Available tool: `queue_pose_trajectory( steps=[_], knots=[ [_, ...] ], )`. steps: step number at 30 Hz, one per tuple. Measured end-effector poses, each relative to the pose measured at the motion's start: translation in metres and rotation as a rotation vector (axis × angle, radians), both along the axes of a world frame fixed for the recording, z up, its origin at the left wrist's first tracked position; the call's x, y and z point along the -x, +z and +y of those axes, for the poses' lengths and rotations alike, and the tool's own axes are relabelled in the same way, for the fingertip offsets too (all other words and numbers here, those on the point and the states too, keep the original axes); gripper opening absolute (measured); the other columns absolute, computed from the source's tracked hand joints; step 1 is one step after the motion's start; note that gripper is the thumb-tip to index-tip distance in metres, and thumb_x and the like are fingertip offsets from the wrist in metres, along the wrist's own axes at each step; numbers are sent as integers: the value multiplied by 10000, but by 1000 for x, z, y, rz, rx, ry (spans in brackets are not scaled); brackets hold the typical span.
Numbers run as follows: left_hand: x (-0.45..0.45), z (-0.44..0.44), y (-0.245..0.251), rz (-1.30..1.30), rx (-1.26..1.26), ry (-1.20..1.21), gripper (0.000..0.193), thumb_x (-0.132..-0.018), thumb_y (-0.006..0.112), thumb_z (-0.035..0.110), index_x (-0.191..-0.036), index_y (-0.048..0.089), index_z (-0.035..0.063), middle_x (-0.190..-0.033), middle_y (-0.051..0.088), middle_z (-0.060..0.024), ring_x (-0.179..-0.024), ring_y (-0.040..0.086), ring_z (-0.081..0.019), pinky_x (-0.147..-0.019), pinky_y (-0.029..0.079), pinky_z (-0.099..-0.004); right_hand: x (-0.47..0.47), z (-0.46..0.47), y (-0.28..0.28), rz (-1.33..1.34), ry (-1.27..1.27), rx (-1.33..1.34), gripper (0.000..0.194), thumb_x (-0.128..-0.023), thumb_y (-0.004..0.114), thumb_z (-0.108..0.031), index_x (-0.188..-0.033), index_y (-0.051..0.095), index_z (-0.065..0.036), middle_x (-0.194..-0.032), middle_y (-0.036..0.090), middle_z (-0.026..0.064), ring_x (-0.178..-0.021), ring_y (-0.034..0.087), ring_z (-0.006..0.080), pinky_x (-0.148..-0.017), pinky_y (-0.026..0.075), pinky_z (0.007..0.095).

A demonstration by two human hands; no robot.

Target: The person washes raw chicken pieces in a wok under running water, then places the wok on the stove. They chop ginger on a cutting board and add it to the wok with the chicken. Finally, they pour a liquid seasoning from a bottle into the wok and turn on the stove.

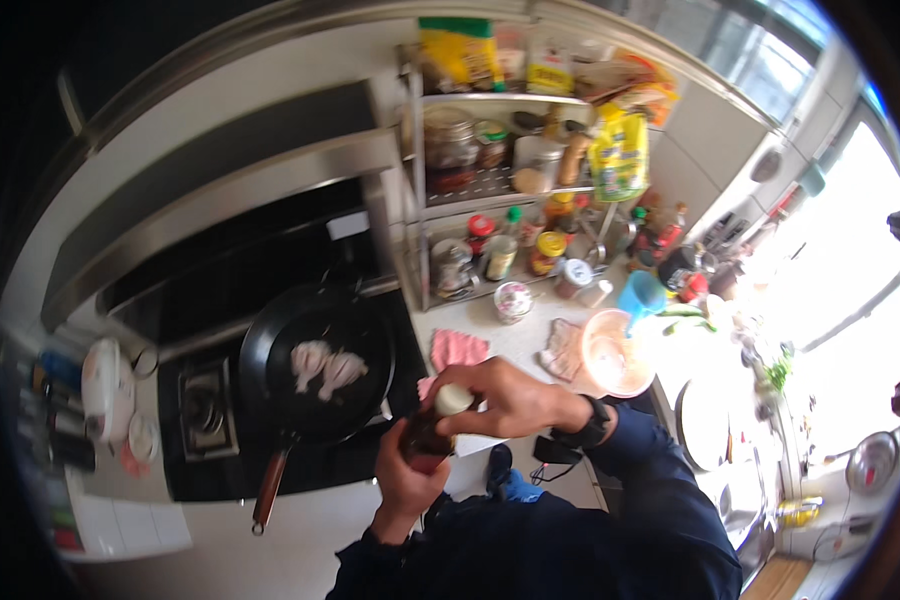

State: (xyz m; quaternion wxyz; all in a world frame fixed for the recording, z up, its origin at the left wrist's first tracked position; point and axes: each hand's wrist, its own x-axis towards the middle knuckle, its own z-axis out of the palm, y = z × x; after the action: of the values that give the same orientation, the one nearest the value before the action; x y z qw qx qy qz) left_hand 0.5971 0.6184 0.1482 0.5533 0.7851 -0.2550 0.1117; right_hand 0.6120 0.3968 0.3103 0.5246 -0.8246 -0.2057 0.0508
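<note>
My left hand [411, 480] is wrapped around a dark glass bottle [426, 439] in front of my body, close to the stove's right edge. From the right, my right hand [495, 401] grips the bottle's pale cap [454, 400] with its fingers; whether the cap is loose cannot be told. To the left of both hands, a black frying pan [270, 397] stands on the black stove, with its brown handle [270, 487] pointing towards me. Two pale pieces of meat, seemingly chicken legs [343, 371], lie inside the pan.
A metal rack [506, 99] holds jars, bottles and packets behind the counter. Nearby are a pink cloth [459, 349], a floral lidded pot [513, 301], a pinkish plastic bowl [613, 356] and a blue cup [643, 293]. An uncovered burner [205, 412] lies at the stove's left.
</note>
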Motion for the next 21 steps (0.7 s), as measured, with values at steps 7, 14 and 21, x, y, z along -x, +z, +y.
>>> queue_pose_trajectory(
  steps=[7,14,21],
  knots=[
    [4,26,-11,221,-170,-98,785,-676,835,178,-1367,494,29,-1141,683,-202,-1016,701,-380,-885,568,-436,-2,-21,-17,-129,29,31,370,-863,745,-197,-1170,688,0,-966,653,158,-759,658,274,-692,540,373],
    [6,29,-3,221,-353,-141,745,-648,818,178,-1320,533,31,-1124,684,-203,-1009,700,-390,-894,564,-456,4,-44,-46,-120,146,88,263,-849,695,-128,-1081,694,-3,-967,660,191,-913,655,364,-817,543,418],
    [14,11,0,147,-533,-92,753,-658,808,181,-1341,526,33,-1160,671,-209,-1054,676,-408,-921,544,-474,13,-58,-75,-166,89,199,211,-839,657,-135,-982,671,20,-912,669,248,-903,659,427,-804,542,480]
  ],
)
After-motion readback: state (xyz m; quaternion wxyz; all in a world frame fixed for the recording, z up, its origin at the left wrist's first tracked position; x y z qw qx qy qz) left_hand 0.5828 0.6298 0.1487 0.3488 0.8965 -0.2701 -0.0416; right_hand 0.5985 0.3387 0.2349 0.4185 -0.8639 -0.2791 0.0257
